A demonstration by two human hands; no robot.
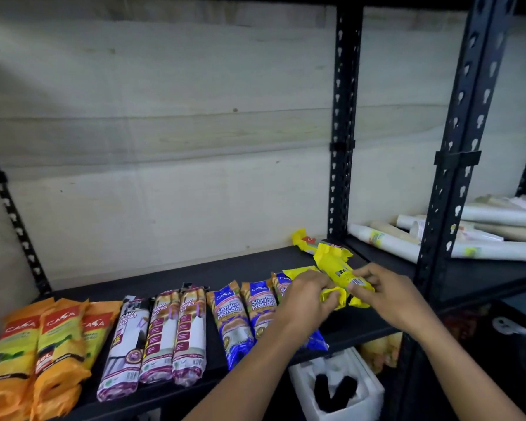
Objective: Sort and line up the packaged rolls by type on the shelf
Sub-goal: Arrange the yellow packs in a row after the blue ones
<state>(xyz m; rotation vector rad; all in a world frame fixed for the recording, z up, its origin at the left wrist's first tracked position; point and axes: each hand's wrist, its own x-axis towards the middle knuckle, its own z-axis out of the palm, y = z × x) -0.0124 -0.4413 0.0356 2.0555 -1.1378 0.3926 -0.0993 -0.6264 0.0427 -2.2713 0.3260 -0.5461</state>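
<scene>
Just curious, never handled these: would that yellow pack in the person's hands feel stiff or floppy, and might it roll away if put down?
The yellow pack probably has a firm rolled core, since its middle holds straight between both hands. Its crinkled wrapper ends look loose and floppy. The glossy film may be somewhat slippery. Being cylindrical, it could roll a little on the flat shelf.

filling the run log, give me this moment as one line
left hand: gripping yellow plastic-wrapped rolls | right hand: same | sorted on black metal shelf: orange, purple-white, blue packs | stage: yellow group unplaced
</scene>
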